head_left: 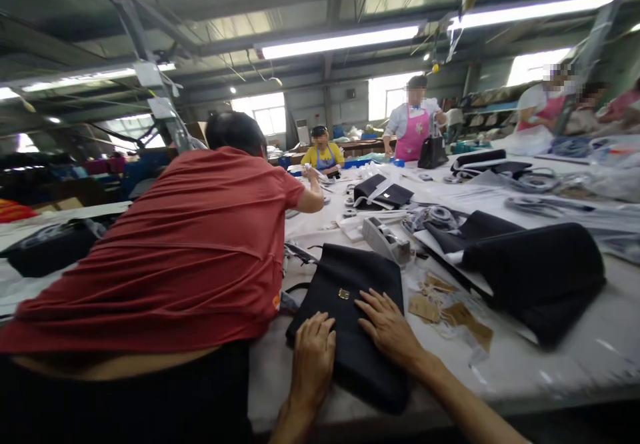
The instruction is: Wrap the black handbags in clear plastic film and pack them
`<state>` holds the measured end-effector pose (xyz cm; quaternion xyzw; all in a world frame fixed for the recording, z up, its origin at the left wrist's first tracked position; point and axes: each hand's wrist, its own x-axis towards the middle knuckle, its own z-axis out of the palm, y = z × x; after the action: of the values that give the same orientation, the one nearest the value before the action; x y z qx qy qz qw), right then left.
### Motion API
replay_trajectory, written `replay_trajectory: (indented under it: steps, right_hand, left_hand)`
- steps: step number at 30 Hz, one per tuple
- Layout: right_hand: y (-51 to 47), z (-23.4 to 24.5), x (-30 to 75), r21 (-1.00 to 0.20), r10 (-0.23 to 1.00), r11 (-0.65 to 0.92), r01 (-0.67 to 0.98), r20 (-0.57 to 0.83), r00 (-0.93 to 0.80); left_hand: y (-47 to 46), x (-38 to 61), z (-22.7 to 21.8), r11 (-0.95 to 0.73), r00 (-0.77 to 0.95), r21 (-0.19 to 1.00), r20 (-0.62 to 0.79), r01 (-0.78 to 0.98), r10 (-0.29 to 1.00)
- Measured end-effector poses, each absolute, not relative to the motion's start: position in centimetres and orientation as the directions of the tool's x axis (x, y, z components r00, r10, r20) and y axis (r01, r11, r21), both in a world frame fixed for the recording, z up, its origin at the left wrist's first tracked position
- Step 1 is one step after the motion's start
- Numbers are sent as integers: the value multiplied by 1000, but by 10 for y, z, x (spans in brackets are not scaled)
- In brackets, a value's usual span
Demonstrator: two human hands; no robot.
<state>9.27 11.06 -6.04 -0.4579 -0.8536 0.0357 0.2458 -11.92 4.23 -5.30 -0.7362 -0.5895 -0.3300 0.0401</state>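
A black handbag (365, 274) with a small gold clasp (343, 294) lies on the white table in front of me. My left hand (315, 347) rests on its left side, fingers together and stretched forward. On the right part of the bag lies my right hand (387, 324), flat with the fingers a little spread. Neither hand is wrapped round anything. A dark strap shows at the bag's left edge, partly hidden behind the co-worker.
A person in a red shirt (200, 251) leans over the table close on my left. Brown paper tags (425, 307), a tape dispenser (385, 239) and a large black bag (540, 271) lie to the right. Farther back, co-workers stand around the table (550, 377).
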Motion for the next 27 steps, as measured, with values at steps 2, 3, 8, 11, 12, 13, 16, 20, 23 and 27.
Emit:
replay_trajectory:
  steps: [2,3,8,11,12,13,16,20,23,27]
  right_hand:
    - [111,-62,94,-280,792,581,765,410,-452]
    - [112,-62,95,-281,790,583,763,418,-449]
    - [113,-67,99,-284,768,603,745,459,-447]
    - [112,-71,101,-290,756,614,734,481,-443]
    - [112,-71,101,-294,755,616,730,486,-441]
    - [112,-71,101,-299,754,618,727,487,-440]
    - [110,-70,102,-310,755,622,719,480,-446]
    - [110,-69,104,-321,751,626,711,493,-439]
    - [112,-74,105,-315,748,629,711,497,-441]
    - [115,-86,107,-327,742,638,697,504,-442]
  left_hand:
    - [42,-121,-52,-296,95,334,505,895,858]
    - [41,-122,-48,-299,100,343,492,890,865]
    - [34,-131,-34,-326,62,427,525,844,849]
    - [28,-141,-33,-248,-167,544,602,801,781]
    - [28,-145,-34,-220,-267,611,603,760,751]
    - [28,-149,-34,-187,-379,698,570,691,729]
    - [34,-161,-34,-70,-697,972,211,225,686]
    - [49,-169,-29,-41,-596,862,-315,-505,739]
    - [61,-165,-24,20,-413,751,-386,-660,825]
    - [70,-157,-25,91,-248,673,-390,-734,887]
